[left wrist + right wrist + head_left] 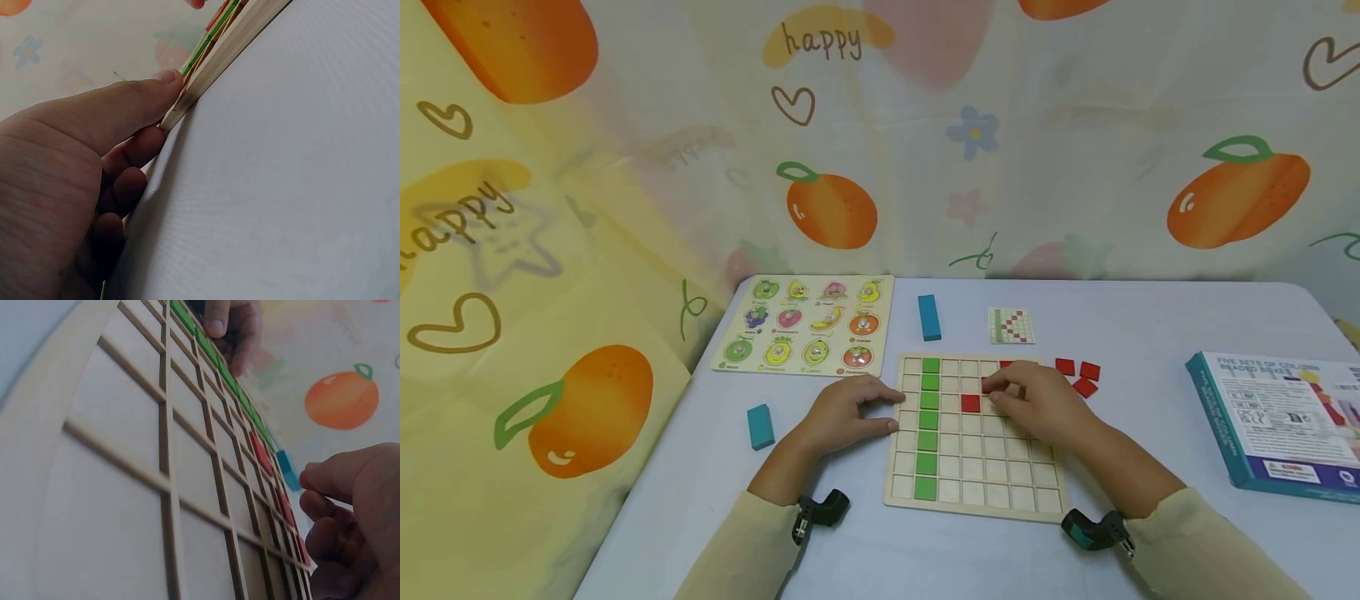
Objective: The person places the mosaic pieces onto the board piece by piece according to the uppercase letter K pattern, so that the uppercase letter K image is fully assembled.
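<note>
A wooden grid board (979, 508) lies on the table. Down its second column runs a line of green square tiles (928, 442). Red square tiles (970, 404) sit in a slanting line in the upper cells, partly covered by the right hand (1037, 400). That hand hovers over the board, thumb and forefinger pinched together; a bit of red tile (304, 480) shows at their tips in the right wrist view. Against the board's left rim, the left hand (846, 412) holds the edge, its thumb (140, 106) on top and its other fingers bent beside it.
Several loose red tiles (1064, 367) lie right of the board. A small pattern card (1011, 327) and a blue block (929, 317) are behind it. Another blue block (761, 427) and a fruit picture board (805, 325) lie left. A box (1285, 417) is far right.
</note>
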A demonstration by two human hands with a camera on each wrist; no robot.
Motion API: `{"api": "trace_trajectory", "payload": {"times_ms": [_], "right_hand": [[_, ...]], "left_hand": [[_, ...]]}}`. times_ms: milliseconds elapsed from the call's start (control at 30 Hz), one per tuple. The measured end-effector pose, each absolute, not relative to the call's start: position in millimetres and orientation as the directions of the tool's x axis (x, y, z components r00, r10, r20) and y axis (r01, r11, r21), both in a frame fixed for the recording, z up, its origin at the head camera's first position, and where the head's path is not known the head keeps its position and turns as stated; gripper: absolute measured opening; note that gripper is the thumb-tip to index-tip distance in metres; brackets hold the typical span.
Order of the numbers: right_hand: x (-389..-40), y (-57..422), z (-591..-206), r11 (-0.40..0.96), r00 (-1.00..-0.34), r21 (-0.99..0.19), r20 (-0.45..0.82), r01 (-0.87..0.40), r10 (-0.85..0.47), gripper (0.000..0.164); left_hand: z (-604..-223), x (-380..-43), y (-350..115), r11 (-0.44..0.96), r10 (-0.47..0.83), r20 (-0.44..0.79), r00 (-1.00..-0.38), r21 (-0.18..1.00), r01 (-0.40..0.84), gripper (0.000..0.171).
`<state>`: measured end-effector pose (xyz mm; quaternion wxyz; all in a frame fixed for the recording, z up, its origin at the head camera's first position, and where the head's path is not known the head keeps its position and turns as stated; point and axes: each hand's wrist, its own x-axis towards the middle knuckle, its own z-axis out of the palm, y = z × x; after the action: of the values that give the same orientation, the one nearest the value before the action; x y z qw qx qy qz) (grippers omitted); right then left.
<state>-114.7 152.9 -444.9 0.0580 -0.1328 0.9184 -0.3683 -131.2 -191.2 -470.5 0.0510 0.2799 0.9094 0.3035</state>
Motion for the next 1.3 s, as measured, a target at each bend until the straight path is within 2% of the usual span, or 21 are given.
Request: {"api": "trace_trajectory", "payload": {"times_ms": [333, 700, 1133, 1300], "right_hand": [[-107.1, 185.1, -450.2, 0.686, -0.980, -0.717, -0.018, -0.124, -0.196, 0.022], [-95.5, 224.5, -457.2, 0.732, -0.997, -0.678, 0.031, -0.070, -0.067, 0.019], [-94.4, 247.7, -464.7, 0.810, -0.996, -0.587, 0.068, 0.013, 0.065, 0.037], [-94.7, 248.7, -464.2, 0.822, -0.995, -0.568, 0.051, 0.040, 0.083, 0.038]], "left_hand": [[-469.4, -129.7, -191.7, 0.671, 0.524, 0.053, -0.850, 0.589, 0.450, 0.040], [-469.8, -130.8, -191.1, 0.666, 0.526, 0.059, -0.848, 0.592, 0.454, 0.040], [-470.5, -131.1, -191.4, 0.670, 0.523, 0.063, -0.850, 0.586, 0.455, 0.041], [-470.9, -131.9, -190.0, 0.666, 0.525, 0.061, -0.849, 0.592, 0.455, 0.041]]}}
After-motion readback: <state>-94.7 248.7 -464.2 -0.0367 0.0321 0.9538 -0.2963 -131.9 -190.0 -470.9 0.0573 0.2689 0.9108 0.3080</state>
